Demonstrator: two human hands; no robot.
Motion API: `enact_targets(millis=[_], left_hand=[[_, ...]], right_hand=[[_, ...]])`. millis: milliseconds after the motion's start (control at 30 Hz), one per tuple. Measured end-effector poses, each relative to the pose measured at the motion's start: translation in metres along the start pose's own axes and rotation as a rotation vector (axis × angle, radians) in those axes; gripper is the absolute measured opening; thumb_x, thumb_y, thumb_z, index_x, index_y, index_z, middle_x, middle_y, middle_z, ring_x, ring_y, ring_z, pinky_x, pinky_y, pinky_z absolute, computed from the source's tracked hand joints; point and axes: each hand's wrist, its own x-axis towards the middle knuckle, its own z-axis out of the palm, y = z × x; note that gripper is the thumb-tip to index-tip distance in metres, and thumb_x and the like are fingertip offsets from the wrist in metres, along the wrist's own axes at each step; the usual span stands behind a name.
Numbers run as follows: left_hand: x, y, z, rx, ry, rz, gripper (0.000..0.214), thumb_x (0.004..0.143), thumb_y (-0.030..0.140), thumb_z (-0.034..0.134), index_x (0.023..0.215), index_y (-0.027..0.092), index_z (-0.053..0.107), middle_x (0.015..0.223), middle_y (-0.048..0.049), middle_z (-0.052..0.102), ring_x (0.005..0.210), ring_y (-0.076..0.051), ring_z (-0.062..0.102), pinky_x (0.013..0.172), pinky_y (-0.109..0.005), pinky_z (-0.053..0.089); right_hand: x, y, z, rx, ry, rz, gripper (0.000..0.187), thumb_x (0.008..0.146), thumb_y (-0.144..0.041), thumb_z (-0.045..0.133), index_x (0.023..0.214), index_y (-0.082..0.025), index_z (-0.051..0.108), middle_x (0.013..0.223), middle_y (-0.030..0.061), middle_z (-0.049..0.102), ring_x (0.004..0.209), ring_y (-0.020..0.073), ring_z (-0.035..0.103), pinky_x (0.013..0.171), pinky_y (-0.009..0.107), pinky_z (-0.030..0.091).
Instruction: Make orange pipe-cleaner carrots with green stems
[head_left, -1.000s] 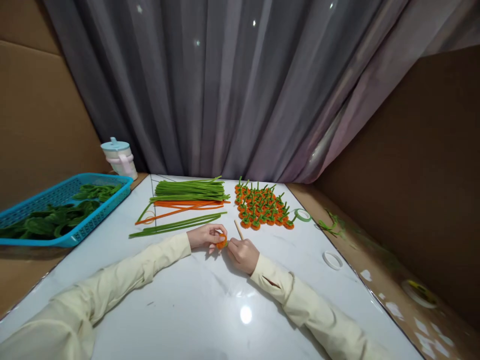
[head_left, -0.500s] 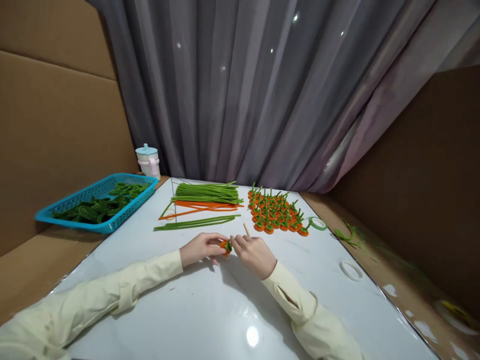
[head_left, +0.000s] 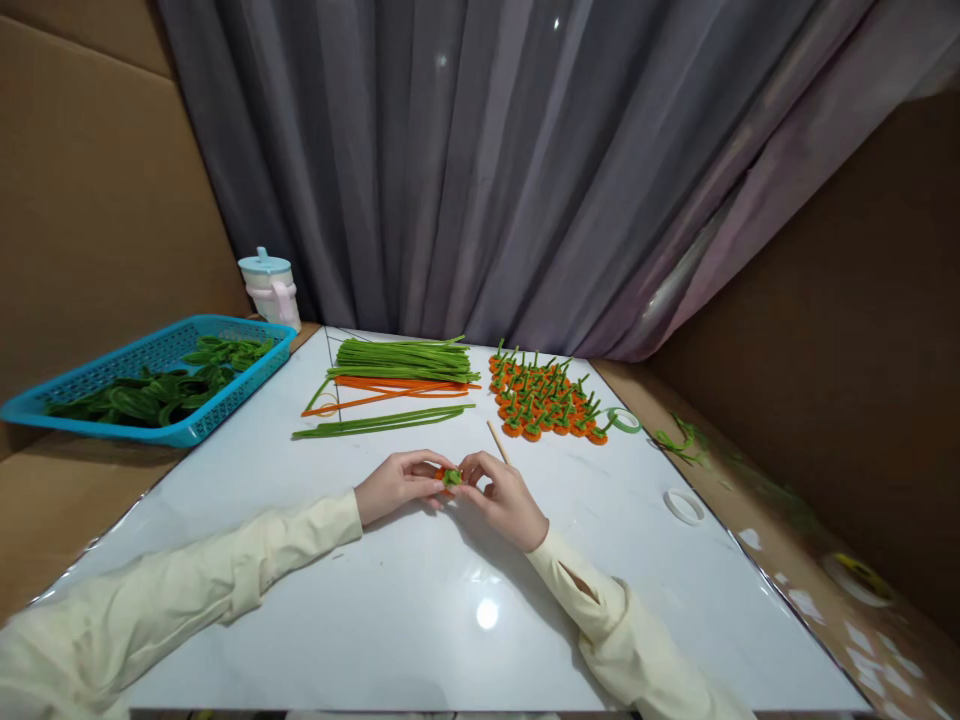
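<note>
Over the middle of the white table, my left hand [head_left: 401, 487] is closed on a small orange pipe-cleaner ornament with a green top [head_left: 451, 478], holding it from the left. My right hand [head_left: 504, 500] pinches the same ornament at its right side, thumb and fingertips at the green part. Fingers hide much of the orange body. A thin wooden stick [head_left: 497, 440] shows just beyond my right hand, its lower end hidden behind the fingers. Similar orange ornaments with upright green stems [head_left: 546, 398] stand grouped at the back right.
Green pipe cleaners [head_left: 401, 358] lie bundled at the back, with orange pipe cleaners [head_left: 397, 390] and several loose green ones [head_left: 382, 421] in front. A blue basket [head_left: 176, 434] of green leaf shapes and a lidded cup [head_left: 271, 290] stand left; green tape [head_left: 624, 420] and a white ring [head_left: 683, 506] lie right.
The camera view has tilted down a little. My right hand has turned so its thumb shows, and the ornament's green top now faces up toward me more.
</note>
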Motion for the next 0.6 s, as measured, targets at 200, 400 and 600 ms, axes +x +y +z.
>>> enact_targets(millis=[200, 400, 600], left_hand=[[-0.0039, 0.0074, 0.0017, -0.012, -0.058, -0.016, 0.037, 0.072, 0.034, 0.068, 0.097, 0.013, 0.051, 0.081, -0.0094, 0.070, 0.070, -0.017, 0.066, 0.068, -0.031, 0.053], [-0.0037, 0.0027, 0.0020, -0.002, -0.080, -0.023, 0.033, 0.075, 0.036, 0.066, 0.093, 0.014, 0.047, 0.082, -0.0096, 0.070, 0.080, -0.022, 0.067, 0.070, -0.032, 0.053], [-0.0012, -0.0001, 0.0002, -0.018, -0.103, -0.016, 0.031, 0.076, 0.036, 0.065, 0.090, 0.013, 0.050, 0.082, -0.0112, 0.070, 0.077, -0.022, 0.068, 0.070, -0.032, 0.054]], right_hand=[[-0.0058, 0.0041, 0.0057, -0.150, 0.041, -0.174, 0.010, 0.087, -0.023, 0.045, 0.090, -0.017, 0.053, 0.079, 0.0044, 0.057, 0.069, 0.0127, 0.055, 0.055, 0.021, 0.043], [-0.0081, 0.0058, 0.0081, -0.151, 0.084, -0.258, 0.013, 0.089, -0.019, 0.042, 0.091, -0.016, 0.055, 0.080, 0.0067, 0.061, 0.073, 0.0144, 0.058, 0.064, 0.024, 0.046], [-0.0072, 0.0040, 0.0058, -0.042, 0.097, -0.185, 0.013, 0.085, -0.014, 0.046, 0.082, -0.016, 0.058, 0.075, 0.0043, 0.064, 0.067, 0.0124, 0.059, 0.062, 0.022, 0.045]])
